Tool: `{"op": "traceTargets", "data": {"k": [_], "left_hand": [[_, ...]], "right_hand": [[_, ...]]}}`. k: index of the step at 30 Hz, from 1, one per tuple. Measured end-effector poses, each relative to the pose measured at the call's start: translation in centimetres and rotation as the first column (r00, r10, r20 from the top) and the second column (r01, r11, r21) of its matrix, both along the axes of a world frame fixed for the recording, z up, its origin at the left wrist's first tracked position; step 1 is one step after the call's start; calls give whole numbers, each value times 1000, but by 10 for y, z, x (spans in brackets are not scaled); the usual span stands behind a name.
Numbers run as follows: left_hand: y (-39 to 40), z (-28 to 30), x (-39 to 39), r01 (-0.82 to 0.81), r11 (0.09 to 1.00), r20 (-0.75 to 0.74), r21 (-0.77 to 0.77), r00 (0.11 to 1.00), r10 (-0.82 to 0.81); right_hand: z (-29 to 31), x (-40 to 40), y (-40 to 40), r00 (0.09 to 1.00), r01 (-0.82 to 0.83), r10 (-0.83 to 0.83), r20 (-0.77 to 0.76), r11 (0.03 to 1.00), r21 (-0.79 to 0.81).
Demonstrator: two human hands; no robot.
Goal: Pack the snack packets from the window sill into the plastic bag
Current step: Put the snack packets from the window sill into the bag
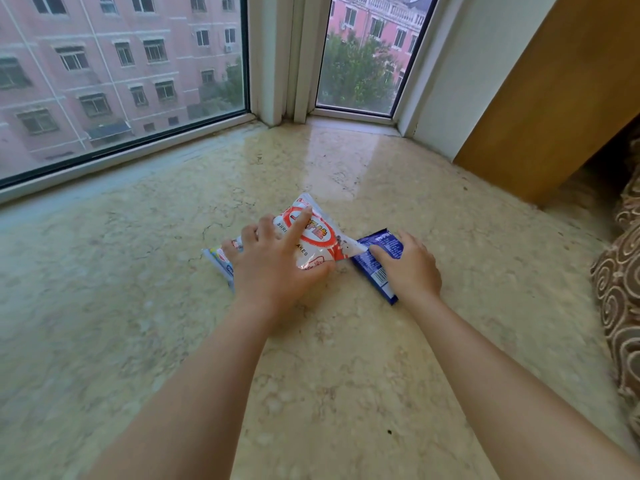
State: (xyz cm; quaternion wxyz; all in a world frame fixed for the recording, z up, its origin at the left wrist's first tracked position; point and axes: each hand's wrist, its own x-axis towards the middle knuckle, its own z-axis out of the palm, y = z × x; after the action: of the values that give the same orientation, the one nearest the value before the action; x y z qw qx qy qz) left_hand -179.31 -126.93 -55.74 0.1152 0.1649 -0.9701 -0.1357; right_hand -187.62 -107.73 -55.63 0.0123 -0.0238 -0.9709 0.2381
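**Marble sill, two hands on the snack packets**

Marble, pale and veined, made up the window sill, and three snack packets lay together near its middle, some way in from the corner where the two window panes met.

The left hand lay over the red-and-white packet; its thumb was tucked under the near edge and its forefinger stretched across the printed face, so the grip was closed on that packet, whose far end tilted up off the sill. A light blue packet lay half hidden beneath the same hand, toward the sill's left side, touching the fingers; whether it was held too could not be told.

The right hand rested on the dark blue packet, just right of the red-and-white one and touching its corner. Its fingers curled over the wrapper's far end and the thumb pressed the top, a grip closed on that packet, which lay flat on the marble.

A wooden panel stood at the sill's right edge, with a patterned cushion nearer the front corner. No plastic bag showed.
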Motion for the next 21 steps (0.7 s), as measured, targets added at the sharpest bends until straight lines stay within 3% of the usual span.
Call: {"op": "traceTargets", "data": {"k": [7, 9, 10, 11, 14, 17, 21], "left_hand": [[8, 30, 35, 3, 987, 159, 161, 987, -29], [6, 35, 52, -42, 947, 263, 319, 964, -46], [3, 39, 62, -111, 863, 300, 493, 953, -49], [-2, 43, 73, -194, 721, 321, 665, 946, -42], [-12, 51, 111, -326, 376, 394, 867, 912, -118], [-12, 50, 146, -305, 274, 363, 912, 911, -194], [-10, 52, 183, -244, 191, 275, 951, 948, -162]], "right_hand": [[17, 39, 8, 987, 123, -62, 151, 889, -440], [26, 52, 3, 970, 155, -39, 239, 856, -493], [30, 60, 1, 962, 165, -25, 273, 848, -503], [33, 67, 0, 953, 177, -16, 303, 841, -511], [39, 93, 1, 918, 199, 44, 394, 807, -555], [41, 120, 3, 889, 139, 155, 431, 805, -576], [49, 154, 8, 886, 87, 232, 401, 767, -635]]}}
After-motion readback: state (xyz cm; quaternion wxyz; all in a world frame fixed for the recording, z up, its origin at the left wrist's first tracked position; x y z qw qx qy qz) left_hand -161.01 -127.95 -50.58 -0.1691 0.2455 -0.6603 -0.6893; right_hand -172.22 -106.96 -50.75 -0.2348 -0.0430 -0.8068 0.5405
